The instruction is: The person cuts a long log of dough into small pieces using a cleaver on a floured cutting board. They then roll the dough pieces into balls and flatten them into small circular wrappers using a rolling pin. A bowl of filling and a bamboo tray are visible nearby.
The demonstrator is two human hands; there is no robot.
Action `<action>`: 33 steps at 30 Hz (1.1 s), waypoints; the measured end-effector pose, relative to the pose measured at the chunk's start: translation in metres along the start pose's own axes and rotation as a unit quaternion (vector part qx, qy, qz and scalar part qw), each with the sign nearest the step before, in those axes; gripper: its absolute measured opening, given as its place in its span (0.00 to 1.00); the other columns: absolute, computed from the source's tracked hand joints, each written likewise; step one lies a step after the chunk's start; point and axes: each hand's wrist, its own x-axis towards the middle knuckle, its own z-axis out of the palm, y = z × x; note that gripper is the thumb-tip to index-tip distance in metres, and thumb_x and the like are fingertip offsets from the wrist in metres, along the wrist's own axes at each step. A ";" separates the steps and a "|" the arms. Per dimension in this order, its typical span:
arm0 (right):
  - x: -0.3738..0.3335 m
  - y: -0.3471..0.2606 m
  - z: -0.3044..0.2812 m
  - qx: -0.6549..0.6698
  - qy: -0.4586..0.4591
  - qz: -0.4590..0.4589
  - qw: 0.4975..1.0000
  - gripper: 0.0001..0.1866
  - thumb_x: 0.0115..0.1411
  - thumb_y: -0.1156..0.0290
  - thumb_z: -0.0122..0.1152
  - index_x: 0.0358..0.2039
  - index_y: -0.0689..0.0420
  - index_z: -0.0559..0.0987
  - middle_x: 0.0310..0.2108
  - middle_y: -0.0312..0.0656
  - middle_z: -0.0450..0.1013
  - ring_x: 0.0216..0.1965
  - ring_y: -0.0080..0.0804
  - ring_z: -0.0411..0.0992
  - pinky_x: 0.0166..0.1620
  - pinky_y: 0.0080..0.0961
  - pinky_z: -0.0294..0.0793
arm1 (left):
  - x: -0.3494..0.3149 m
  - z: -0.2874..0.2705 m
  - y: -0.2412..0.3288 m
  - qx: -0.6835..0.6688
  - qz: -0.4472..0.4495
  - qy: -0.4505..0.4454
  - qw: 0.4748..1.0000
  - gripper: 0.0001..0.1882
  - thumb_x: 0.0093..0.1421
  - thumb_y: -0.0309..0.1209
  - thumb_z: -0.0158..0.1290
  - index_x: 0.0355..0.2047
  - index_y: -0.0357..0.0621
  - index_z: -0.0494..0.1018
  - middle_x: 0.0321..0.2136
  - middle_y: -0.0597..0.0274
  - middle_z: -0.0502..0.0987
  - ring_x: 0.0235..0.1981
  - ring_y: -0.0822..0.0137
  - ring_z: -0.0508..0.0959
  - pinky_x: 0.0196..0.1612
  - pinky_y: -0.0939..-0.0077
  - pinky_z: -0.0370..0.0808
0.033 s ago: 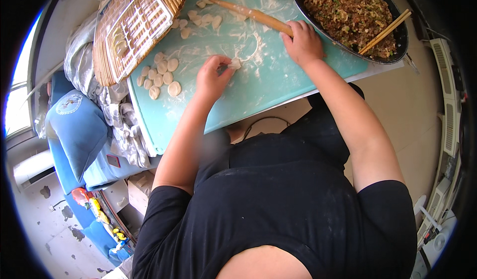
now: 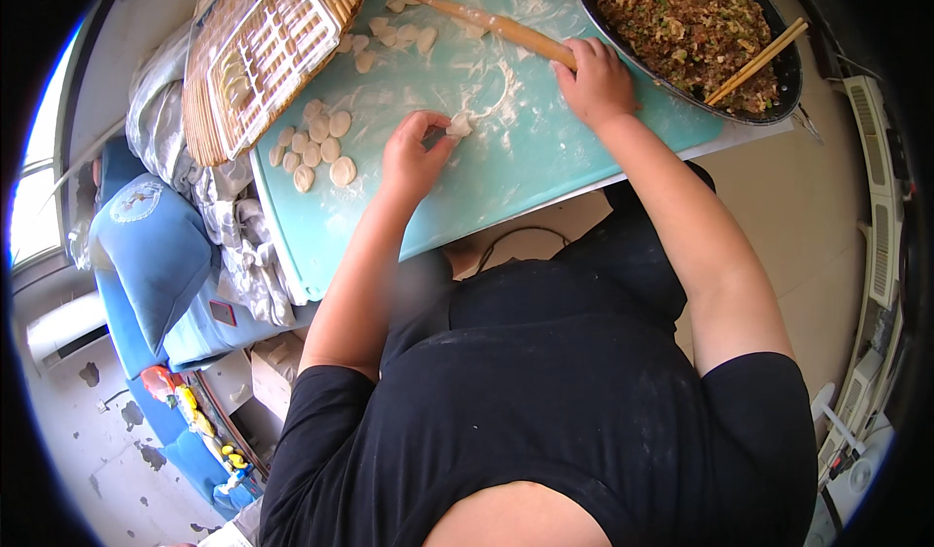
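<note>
Left hand (image 2: 413, 161) pinching dough piece (image 2: 458, 126), right hand (image 2: 595, 82) on rolling pin (image 2: 496, 26)

The rolling pin (image 2: 506, 29) under the right hand (image 2: 595, 82) is showing smooth, pale wood dusted with flour. The left hand (image 2: 413, 158) is pinching a soft, matt dough piece (image 2: 458, 125). The mat (image 2: 506, 158) is looking like smooth teal plastic, powdery white toward twelve o'clock. At ten o'clock the tray (image 2: 209, 99) is showing coarse woven straw under a white plastic grid (image 2: 272, 51). At one o'clock the dark pan (image 2: 778, 99) is gleaming, holding plain wooden chopsticks (image 2: 759, 58).
</note>
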 end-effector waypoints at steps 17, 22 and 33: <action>0.001 -0.002 -0.005 -0.013 -0.015 0.003 1.000 0.17 0.56 0.58 0.56 0.44 0.51 0.72 0.43 0.38 0.69 0.46 0.41 0.67 0.47 0.38 0.69 | -0.002 -0.020 0.034 0.196 -0.009 -0.119 0.973 0.21 0.45 0.33 0.62 0.42 0.49 0.75 0.37 0.59 0.73 0.36 0.54 0.75 0.38 0.64 0.72; 0.001 -0.003 -0.005 -0.011 -0.014 0.005 1.000 0.17 0.56 0.58 0.56 0.43 0.51 0.72 0.43 0.38 0.68 0.47 0.41 0.66 0.47 0.38 0.69 | -0.001 -0.023 0.025 0.169 -0.016 -0.135 0.976 0.21 0.45 0.33 0.63 0.42 0.50 0.75 0.35 0.59 0.74 0.35 0.55 0.75 0.37 0.66 0.73; 0.001 -0.004 -0.006 -0.015 -0.011 0.006 1.000 0.16 0.56 0.59 0.57 0.43 0.51 0.72 0.41 0.38 0.69 0.45 0.42 0.67 0.47 0.36 0.68 | -0.012 -0.005 0.029 0.214 0.024 -0.031 0.976 0.16 0.46 0.29 0.61 0.38 0.46 0.76 0.37 0.59 0.73 0.36 0.58 0.75 0.38 0.69 0.73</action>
